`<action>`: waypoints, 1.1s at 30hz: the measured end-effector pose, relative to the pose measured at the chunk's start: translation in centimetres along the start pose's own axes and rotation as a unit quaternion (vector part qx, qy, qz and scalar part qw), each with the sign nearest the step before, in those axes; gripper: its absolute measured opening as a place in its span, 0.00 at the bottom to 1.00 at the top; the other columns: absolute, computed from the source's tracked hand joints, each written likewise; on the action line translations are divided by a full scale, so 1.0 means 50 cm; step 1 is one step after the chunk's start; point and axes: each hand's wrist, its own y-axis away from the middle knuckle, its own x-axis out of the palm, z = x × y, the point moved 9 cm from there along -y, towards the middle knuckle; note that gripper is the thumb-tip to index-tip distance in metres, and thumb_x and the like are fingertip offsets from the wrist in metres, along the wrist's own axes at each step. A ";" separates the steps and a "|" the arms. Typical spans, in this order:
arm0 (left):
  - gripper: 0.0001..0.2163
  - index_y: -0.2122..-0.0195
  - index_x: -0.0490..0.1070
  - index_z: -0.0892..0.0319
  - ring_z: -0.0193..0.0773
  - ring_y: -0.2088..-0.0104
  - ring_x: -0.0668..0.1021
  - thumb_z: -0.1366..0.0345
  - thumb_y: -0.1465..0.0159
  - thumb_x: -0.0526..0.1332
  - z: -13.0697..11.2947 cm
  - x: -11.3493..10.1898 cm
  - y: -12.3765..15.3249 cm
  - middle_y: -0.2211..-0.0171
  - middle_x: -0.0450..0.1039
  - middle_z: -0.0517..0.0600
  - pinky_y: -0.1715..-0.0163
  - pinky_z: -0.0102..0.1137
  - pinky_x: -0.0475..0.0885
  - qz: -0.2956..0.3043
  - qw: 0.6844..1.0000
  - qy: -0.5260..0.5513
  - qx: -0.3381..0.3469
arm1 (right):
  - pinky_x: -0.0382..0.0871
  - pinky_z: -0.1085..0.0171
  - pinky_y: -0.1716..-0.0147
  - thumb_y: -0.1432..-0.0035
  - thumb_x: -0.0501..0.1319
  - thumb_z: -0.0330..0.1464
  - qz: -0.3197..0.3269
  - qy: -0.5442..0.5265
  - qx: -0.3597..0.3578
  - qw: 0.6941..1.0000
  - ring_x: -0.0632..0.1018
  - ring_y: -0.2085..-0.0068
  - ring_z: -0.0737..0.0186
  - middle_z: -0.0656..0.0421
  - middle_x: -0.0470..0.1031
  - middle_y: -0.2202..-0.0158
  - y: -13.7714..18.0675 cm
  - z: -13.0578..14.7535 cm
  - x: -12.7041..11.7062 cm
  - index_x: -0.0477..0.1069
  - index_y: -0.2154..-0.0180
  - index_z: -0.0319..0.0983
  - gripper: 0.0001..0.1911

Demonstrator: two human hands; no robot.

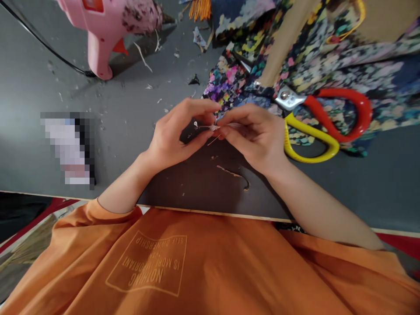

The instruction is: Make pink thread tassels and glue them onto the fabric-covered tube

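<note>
My left hand [179, 131] and my right hand [254, 131] meet above the grey table [361, 183], both pinching a tiny pale wispy scrap [213, 127] between thumb and fingertips. I cannot make out what the scrap is; it looks like thread or dried glue strands. My forearms reach in from the near edge, over my orange shirt [197, 267]. Just right of my right hand lie scissors [323, 120] with one red and one yellow handle, resting on flowered fabric [328, 65].
A pink glue gun [108, 26] with a black cord stands at the back left. Flowered fabric and cardboard pieces pile up at the back right. A blurred-out object [68, 146] lies at the left. Small scraps and glue threads litter the table.
</note>
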 end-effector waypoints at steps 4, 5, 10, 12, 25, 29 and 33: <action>0.16 0.45 0.62 0.45 0.34 0.60 0.83 0.63 0.33 0.60 -0.006 -0.001 -0.002 0.59 0.75 0.44 0.55 0.35 0.82 0.006 1.000 -0.017 0.021 | 0.80 0.68 0.63 0.39 0.62 0.36 0.005 0.000 0.008 1.000 0.80 0.64 0.70 0.64 0.77 0.64 0.001 -0.005 0.002 0.73 0.61 0.42 0.05; 0.16 0.46 0.63 0.45 0.34 0.61 0.82 0.64 0.34 0.60 -0.010 -0.003 -0.003 0.59 0.76 0.44 0.55 0.35 0.82 0.003 0.999 -0.024 0.033 | 0.80 0.68 0.63 0.39 0.62 0.35 0.006 -0.002 0.007 1.000 0.80 0.64 0.70 0.64 0.77 0.64 0.001 -0.005 0.003 0.73 0.61 0.42 0.05; 0.16 0.48 0.65 0.48 0.32 0.65 0.82 0.67 0.36 0.62 -0.014 -0.008 -0.003 0.62 0.77 0.44 0.56 0.34 0.82 -0.024 0.998 -0.032 0.050 | 0.79 0.68 0.64 0.39 0.62 0.35 0.005 -0.010 0.012 1.000 0.80 0.64 0.69 0.63 0.77 0.65 0.002 -0.009 0.002 0.74 0.62 0.44 0.03; 0.15 0.49 0.65 0.46 0.32 0.66 0.82 0.66 0.35 0.61 -0.014 -0.007 -0.003 0.63 0.77 0.43 0.56 0.35 0.82 -0.023 0.998 -0.035 0.048 | 0.79 0.67 0.65 0.40 0.63 0.36 0.006 -0.010 0.019 1.000 0.80 0.64 0.68 0.63 0.78 0.65 0.002 -0.012 0.003 0.74 0.62 0.44 0.04; 0.10 0.53 0.68 0.47 0.34 0.64 0.82 0.67 0.35 0.61 -0.017 -0.019 -0.005 0.65 0.77 0.42 0.56 0.39 0.81 -0.042 0.998 -0.041 0.033 | 0.78 0.69 0.65 0.39 0.63 0.35 0.003 -0.033 0.020 0.999 0.80 0.67 0.70 0.63 0.78 0.66 0.002 -0.010 0.001 0.75 0.62 0.43 0.04; 0.13 0.52 0.68 0.49 0.35 0.64 0.81 0.66 0.38 0.64 -0.029 -0.022 -0.007 0.64 0.78 0.43 0.58 0.38 0.81 -0.047 0.996 -0.049 0.063 | 0.79 0.67 0.67 0.39 0.63 0.37 -0.011 -0.032 0.036 0.999 0.81 0.69 0.68 0.63 0.78 0.70 0.001 -0.009 -0.001 0.74 0.62 0.43 0.06; 0.12 0.52 0.66 0.48 0.36 0.61 0.82 0.65 0.36 0.63 -0.027 -0.017 -0.008 0.63 0.78 0.44 0.57 0.38 0.80 -0.033 0.994 -0.083 0.061 | 0.77 0.70 0.71 0.38 0.62 0.37 -0.010 -0.041 0.031 0.999 0.80 0.71 0.70 0.63 0.78 0.72 -0.001 -0.004 0.000 0.74 0.62 0.42 0.06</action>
